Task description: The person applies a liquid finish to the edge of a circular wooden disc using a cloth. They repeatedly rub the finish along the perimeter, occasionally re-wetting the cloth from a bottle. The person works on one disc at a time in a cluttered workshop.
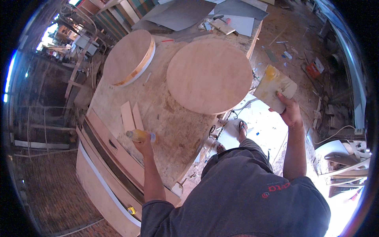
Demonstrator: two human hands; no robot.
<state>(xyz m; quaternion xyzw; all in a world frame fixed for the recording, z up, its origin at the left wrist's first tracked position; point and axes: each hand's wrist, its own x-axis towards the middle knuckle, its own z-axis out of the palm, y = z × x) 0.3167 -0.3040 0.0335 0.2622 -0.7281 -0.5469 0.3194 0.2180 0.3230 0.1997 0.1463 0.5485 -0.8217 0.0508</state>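
My left hand (144,147) is closed round a small bottle (137,135) of yellow-amber stuff, tipped on its side over the table's near left part. Out past the table's right edge, my right hand (291,112) grips a flat, pale, smeared board (279,90) by its near edge, thumb on top. A glossy yellow blob (271,72) sits at the board's far end. Between the hands lies a round wooden panel (209,77) on the worktable (158,102). A second round wooden piece (128,57), with a thick white-banded edge, rests farther left.
Two short wood strips (132,117) lie beside the bottle. Long boards (114,146) line the table's left side, with a yellow tape measure (132,210) on them. Dark sheets (173,15) and a wood block (223,27) occupy the far end. An orange-red box (314,68) stands on the littered floor.
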